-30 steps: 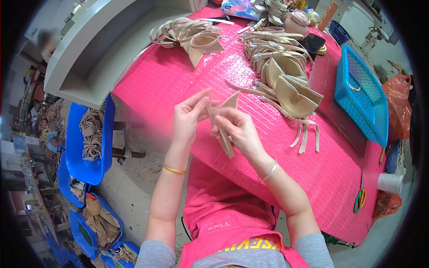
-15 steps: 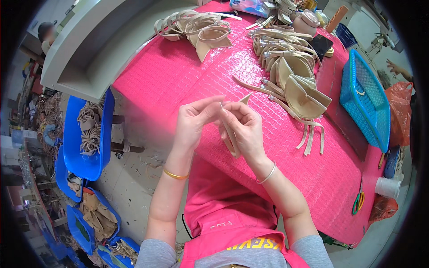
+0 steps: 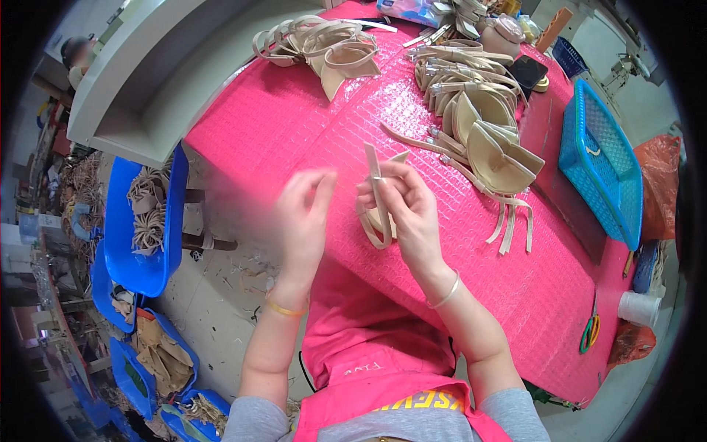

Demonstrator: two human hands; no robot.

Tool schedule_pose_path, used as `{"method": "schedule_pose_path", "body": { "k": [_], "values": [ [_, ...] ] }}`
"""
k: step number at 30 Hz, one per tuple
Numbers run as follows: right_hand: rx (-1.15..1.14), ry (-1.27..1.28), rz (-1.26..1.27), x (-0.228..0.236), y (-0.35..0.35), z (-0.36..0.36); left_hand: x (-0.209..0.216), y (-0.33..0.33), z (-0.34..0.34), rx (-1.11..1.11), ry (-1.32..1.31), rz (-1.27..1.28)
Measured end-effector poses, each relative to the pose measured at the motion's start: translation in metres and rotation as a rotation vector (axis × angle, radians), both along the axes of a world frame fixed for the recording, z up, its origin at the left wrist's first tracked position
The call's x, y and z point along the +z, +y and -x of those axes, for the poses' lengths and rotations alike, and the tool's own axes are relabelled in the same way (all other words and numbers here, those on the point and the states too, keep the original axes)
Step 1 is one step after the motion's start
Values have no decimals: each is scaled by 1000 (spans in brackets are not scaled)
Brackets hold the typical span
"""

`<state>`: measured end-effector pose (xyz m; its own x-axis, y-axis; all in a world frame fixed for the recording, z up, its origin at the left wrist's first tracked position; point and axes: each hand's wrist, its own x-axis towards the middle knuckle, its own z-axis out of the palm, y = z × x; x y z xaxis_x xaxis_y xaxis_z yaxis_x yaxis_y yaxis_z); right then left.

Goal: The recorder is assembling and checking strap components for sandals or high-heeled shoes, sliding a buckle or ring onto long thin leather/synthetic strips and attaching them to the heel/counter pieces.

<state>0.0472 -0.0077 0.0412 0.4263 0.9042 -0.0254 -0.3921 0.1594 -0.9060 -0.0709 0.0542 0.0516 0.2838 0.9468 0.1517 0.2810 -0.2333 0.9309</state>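
Observation:
My right hand (image 3: 409, 200) pinches a beige shoe piece with a strap between thumb and fingers. Its narrow strap (image 3: 374, 163) sticks up above the fingertips, and a looped part (image 3: 379, 237) hangs below them. To the left, apart from the piece, my left hand (image 3: 303, 210) is smeared by motion, so its fingers cannot be read clearly. A row of similar beige shoe pieces (image 3: 504, 166), with straps and small buckles, lies beyond my right hand. A smaller bunch of looped beige pieces (image 3: 346, 62) lies at the far side.
The table has a shiny pink cover (image 3: 294, 118). At right stand a turquoise basket (image 3: 604, 169), a white thread spool (image 3: 639, 309) and scissors (image 3: 591, 333). A grey shelf (image 3: 147, 88) borders the far left. Blue bins (image 3: 118, 250) with beige parts stand lower left.
My left hand has parted from my right hand and moved left and slightly down. The strap now stands up out of my right hand, which still holds the shoe piece.

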Motion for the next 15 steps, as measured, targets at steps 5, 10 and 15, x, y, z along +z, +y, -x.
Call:
{"method": "schedule_pose_path", "body": {
  "k": [5,10,15],
  "values": [
    [64,-288,-19,1,-14,-1,-8,-25,-8,-297,-505,522],
    [126,-682,74,22,2,-27,-9,-21,-3,-400,-437,653],
    [19,-1329,-473,12,-7,-31,10,-20,1,-260,-788,1025]
  ]
}}
